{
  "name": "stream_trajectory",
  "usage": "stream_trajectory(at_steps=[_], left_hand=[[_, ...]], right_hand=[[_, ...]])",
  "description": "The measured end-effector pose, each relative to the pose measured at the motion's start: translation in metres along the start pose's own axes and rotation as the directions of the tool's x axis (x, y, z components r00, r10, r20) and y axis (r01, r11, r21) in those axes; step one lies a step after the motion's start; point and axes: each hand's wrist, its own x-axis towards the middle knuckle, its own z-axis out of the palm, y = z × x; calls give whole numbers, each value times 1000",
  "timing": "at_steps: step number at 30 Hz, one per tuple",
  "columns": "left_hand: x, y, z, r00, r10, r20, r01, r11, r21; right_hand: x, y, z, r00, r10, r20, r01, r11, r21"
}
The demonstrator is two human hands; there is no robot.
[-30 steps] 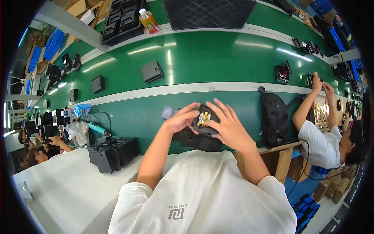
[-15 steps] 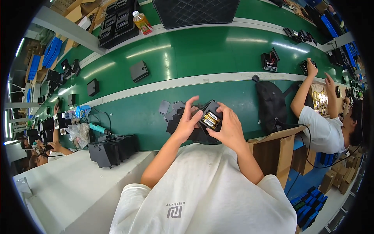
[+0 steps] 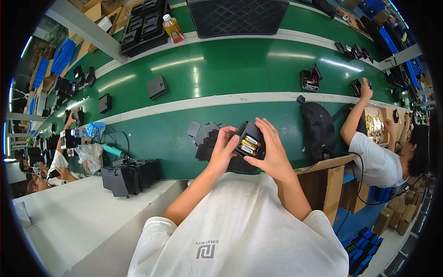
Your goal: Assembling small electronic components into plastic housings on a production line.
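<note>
Between my two hands is a black plastic battery box, tilted, with several gold-and-black batteries showing in its open compartment. My left hand grips its left edge with thumb and fingers. On the other side, my right hand holds the box, the thumb by the lower corner and the fingers along the far right side. Under and left of my hands lies a pile of dark plastic covers on the green bench; part of it is hidden by my left hand.
A black backpack lies right, beside an open carton. Stacked black cases and a teal electric screwdriver are left. Black boxes sit on the green conveyor. A co-worker works at right.
My left fingers have come down from a raised position onto the battery box. The boxes on the conveyor have shifted slightly left.
</note>
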Motion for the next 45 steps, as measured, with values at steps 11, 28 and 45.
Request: stream_trajectory(at_steps=[11,28,45], left_hand=[[-8,1,9,989,136,-65,-138,990,-23],[-42,-3,-27,990,94,109,-122,952,281],[-39,-2,-87,954,146,-260,-161,986,-37]], right_hand=[[0,-2,6,995,-47,88,66,973,-221],[-23,12,40,895,445,35,-405,778,481],[25,108,69,985,77,156,-23,947,-321]])
